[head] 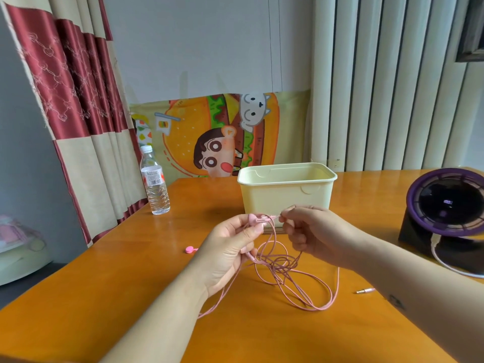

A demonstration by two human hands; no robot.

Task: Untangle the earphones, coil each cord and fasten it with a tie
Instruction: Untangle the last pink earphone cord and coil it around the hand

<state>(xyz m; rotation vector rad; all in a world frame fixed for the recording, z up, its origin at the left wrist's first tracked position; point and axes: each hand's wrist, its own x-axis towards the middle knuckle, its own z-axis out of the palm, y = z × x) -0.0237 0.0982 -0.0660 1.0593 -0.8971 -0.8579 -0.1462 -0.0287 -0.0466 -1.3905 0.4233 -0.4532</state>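
Seen from a head-worn camera, a person's two bare hands hold pink earphones [258, 221] above an orange table [104, 284]. The task looks to be at an early stage. The cord [277, 265] hangs between the hands in a loose tangle of crossing loops, its lower loops resting on the table, and nothing is coiled yet. The plug [365, 291] lies free on the table to the right of the tangle, apart from both hands. A small pink tie [191, 249] lies unused on the table, just left of the left hand [233, 247]. Untangling, coiling and fastening all appear left to do, and only one set of earphones is visible. The left hand is palm up with fingers curled, pinching the earbud end at its fingertips, while more cord passes through its lower fingers. The right hand [311, 231] is closed in a pinch, thumb and forefinger gripping a strand right beside the earbuds, its other fingers curled. Behind the hands stands an open cream box [286, 195]. A bottle [154, 182] stands at far left and a fan [447, 205] at right.
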